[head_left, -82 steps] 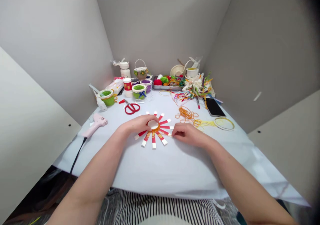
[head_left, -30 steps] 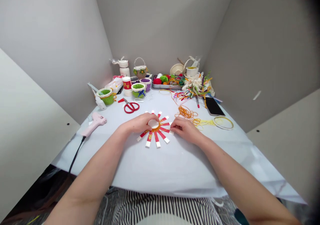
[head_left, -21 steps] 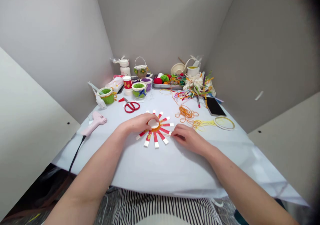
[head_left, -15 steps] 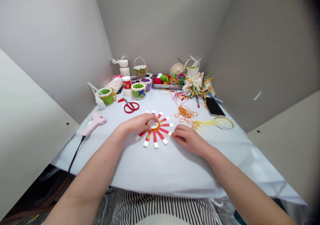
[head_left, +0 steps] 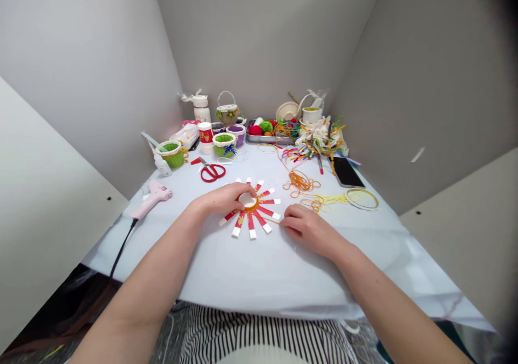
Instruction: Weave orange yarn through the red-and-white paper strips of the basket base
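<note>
Grey-walled booth, pale blue sheet over the counter (head_left: 259, 283). Paper sunburst (head_left: 251, 226) sits mid-counter, right in front of the person: red-and-white strips radiating from an orange ring (head_left: 259, 208), white disc (head_left: 247, 200) at the centre. Left hand (head_left: 224, 200) lies over the sunburst's left side, fingers (head_left: 238, 194) pressed together, tips on the disc. Right hand (head_left: 309, 231) rests on the sheet at the sunburst's right, fingers (head_left: 293, 218) loosely curled, tips just beside a strip end; cannot tell if they touch it or pinch anything. Further out: pink glue gun (head_left: 151, 199) to the left, red-handled scissors (head_left: 212, 173) ahead, orange cord tangle (head_left: 300, 181) and phone (head_left: 347, 172) to the right, metal tray (head_left: 269, 140) of yarn balls at the back.
</note>
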`<state>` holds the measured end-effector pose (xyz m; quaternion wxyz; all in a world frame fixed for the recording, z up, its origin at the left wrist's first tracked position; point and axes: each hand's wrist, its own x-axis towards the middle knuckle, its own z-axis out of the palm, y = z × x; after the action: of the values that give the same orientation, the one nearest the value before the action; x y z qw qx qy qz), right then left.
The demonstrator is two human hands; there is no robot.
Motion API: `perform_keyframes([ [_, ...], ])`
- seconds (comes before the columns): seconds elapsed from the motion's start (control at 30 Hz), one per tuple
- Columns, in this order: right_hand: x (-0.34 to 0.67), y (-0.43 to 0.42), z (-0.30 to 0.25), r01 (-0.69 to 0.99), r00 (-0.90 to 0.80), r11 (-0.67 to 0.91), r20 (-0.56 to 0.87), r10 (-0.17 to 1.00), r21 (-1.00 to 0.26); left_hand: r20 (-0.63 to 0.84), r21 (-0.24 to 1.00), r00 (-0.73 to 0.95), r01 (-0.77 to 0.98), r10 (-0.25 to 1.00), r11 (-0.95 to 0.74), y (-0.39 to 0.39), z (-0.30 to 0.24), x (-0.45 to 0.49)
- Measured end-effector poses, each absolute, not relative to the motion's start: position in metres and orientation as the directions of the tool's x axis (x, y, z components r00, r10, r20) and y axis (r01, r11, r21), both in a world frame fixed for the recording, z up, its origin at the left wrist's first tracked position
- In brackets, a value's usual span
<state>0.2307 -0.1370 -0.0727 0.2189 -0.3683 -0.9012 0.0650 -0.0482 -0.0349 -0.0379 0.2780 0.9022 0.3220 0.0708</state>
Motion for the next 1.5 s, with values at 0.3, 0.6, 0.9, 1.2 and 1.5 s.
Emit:
perform_keyframes([
  [0.3, 0.233, -0.123, -0.078, 0.749, -0.475, 0.583, 0.360, 0.803, -0.313, -0.066, 0.541, 0.763, 0.569, 0.643, -0.620, -0.040, -0.031, -0.046],
  [0.6, 0.210, -0.061, -0.071, 0.767, -0.333, 0.407, 0.235, 0.913, -0.495, -0.077, 0.535, 0.764, 0.574, 0.641, -0.620, -0.039, -0.032, -0.046],
  [0.9, 0.200, -0.062, -0.082, 0.804, -0.229, 0.352, 0.297, 0.927, -0.478, -0.043, 0.521, 0.760, 0.571, 0.648, -0.634, -0.044, -0.031, -0.043],
  [1.2, 0.199, -0.061, -0.084, 0.804, -0.212, 0.341, 0.302, 0.930, -0.487, 0.152, 0.505, 0.679, 0.571, 0.718, -0.647, -0.048, -0.042, -0.030],
  [1.5, 0.210, -0.061, -0.086, 0.712, -0.245, 0.407, 0.341, 0.908, -0.572, 0.130, 0.455, 0.699, 0.588, 0.703, -0.669, -0.035, -0.051, -0.036],
])
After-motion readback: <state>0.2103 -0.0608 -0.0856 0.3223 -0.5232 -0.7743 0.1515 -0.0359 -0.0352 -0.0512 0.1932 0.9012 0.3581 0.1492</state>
